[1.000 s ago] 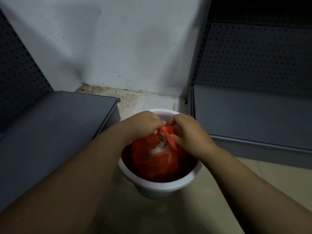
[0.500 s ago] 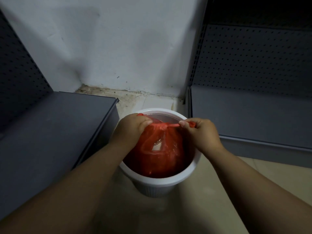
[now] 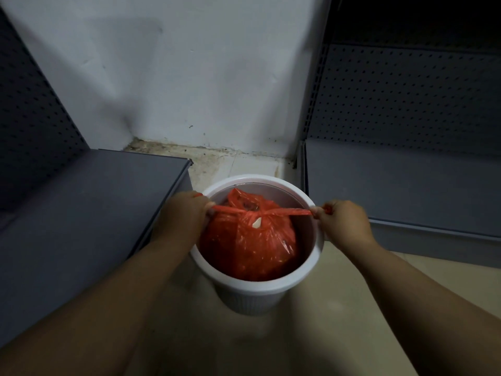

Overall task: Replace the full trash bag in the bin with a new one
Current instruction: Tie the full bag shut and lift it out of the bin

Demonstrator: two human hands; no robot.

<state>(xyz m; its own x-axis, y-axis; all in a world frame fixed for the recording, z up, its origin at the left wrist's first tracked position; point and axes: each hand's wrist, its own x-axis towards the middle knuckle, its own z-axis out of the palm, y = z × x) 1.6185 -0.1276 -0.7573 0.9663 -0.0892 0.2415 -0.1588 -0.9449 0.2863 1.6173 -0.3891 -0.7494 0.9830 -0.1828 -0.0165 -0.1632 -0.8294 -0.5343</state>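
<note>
1. A white bin is seen on the pale floor, in a corner by a white wall.
2. A red bag is sat inside the bin. It is full and round, and its top is tied in a knot.
3. Two thin red ends of the bag are stretched out flat from the knot, one to each side, just above the bin's rim.
4. The left end is pinched in the left hand. The fingers are curled tight around it, over the left rim of the bin.
5. The right end is pinched in the right hand. The fingers are closed on it, just past the right rim.
6. The knot is found midway between the two hands, and the fat part of the bag is hung below it, lower than both hands.
7. Grey shelves are stood on both sides: the left shelf close by the bin, the right shelf near the right hand.
</note>
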